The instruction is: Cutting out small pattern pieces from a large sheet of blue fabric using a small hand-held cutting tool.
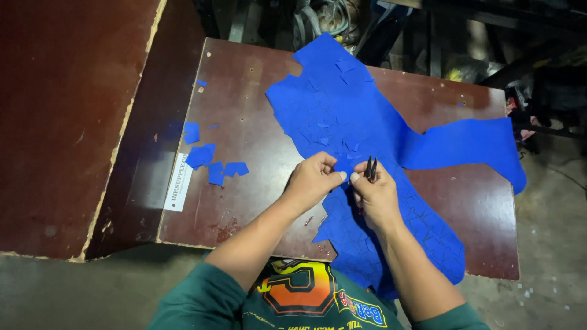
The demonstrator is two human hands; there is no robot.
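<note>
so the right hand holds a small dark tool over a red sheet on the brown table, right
Not quite: the sheet is blue, not red. The head view shows the right hand holding the small dark tool over it on the brown table.

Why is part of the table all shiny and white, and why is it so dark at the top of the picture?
In the head view, light glares pale off the dark red table near the small blue scraps; the clutter behind the table is in deep shadow and hard to make out; the blue sheet, left hand and right hand are evenly lit and sharp; the table's edges bend slightly from the wide lens.
</note>
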